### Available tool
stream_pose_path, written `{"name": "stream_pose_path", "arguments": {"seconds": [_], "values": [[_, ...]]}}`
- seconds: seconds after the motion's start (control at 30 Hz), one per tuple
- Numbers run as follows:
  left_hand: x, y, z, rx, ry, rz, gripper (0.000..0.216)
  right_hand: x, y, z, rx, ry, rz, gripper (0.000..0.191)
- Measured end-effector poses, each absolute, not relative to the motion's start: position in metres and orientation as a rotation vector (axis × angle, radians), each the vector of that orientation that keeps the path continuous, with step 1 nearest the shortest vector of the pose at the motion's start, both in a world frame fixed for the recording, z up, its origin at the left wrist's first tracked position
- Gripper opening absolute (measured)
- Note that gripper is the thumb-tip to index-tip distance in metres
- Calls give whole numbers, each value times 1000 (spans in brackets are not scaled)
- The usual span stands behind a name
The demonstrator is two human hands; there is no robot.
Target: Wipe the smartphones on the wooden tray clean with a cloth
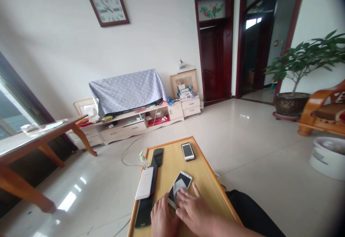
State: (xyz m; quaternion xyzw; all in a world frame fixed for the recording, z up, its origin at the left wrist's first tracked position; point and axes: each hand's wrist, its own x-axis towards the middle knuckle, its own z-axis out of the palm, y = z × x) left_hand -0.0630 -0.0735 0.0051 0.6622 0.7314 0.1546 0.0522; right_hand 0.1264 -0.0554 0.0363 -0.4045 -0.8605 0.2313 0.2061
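A small wooden table (201, 174) stands in front of me. On it lies a white-framed phone (185, 179) with a dark screen. My right hand (192, 210) rests on its near end, fingers spread flat over a pale cloth or film (178, 186) on the screen. My left hand (161, 219) lies beside it at the phone's lower left corner, fingers curled against the edge. Another white-framed phone (188, 151) sits at the far side of the table. A white phone (145, 182) lies face down at the left edge, over long dark devices (144, 212).
A black phone (157, 156) and a small bottle (143, 159) sit at the table's far left. A cable (128, 150) trails over the tiled floor. A larger wooden table (32, 147) is to the left, a TV cabinet (129, 124) by the wall, a potted plant (292, 102) and white tub (327, 156) to the right.
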Motion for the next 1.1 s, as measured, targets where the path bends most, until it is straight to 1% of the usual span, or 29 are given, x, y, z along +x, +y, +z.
{"name": "stream_pose_path", "arguments": {"seconds": [0.1, 0.23, 0.37, 0.43, 0.57, 0.63, 0.7, 0.8, 0.93, 1.0, 1.1], "values": [[-63, -75, 7, 2002, 2216, 453, 62, 128, -62, 33, -1084, -2397, 700, 50], [-61, -77, 6, 2034, 2238, 526, 59, 137, -38, 34, -1271, -2328, 629, 51], [-60, -76, 4, 2028, 2261, 534, 59, 136, -20, 39, -1453, -2286, 532, 56], [-60, -75, 4, 2024, 2249, 519, 59, 128, -28, 40, -1417, -2310, 544, 57], [-64, -73, 5, 1986, 2201, 438, 54, 112, -58, 38, -1108, -2400, 632, 56], [-65, -73, 6, 1972, 2197, 427, 54, 110, -64, 39, -1026, -2413, 664, 54], [-63, -74, 7, 1985, 2199, 446, 54, 113, -57, 40, -1067, -2395, 663, 53], [-60, -76, 9, 2006, 2225, 480, 59, 120, -31, 42, -1286, -2339, 608, 52], [-57, -76, 10, 1994, 2274, 495, 60, 118, -10, 43, -1488, -2267, 542, 56], [-58, -75, 9, 1998, 2260, 502, 61, 112, -18, 43, -1462, -2281, 545, 57], [-61, -74, 6, 1991, 2227, 475, 55, 101, -42, 43, -1206, -2381, 608, 56]]}}
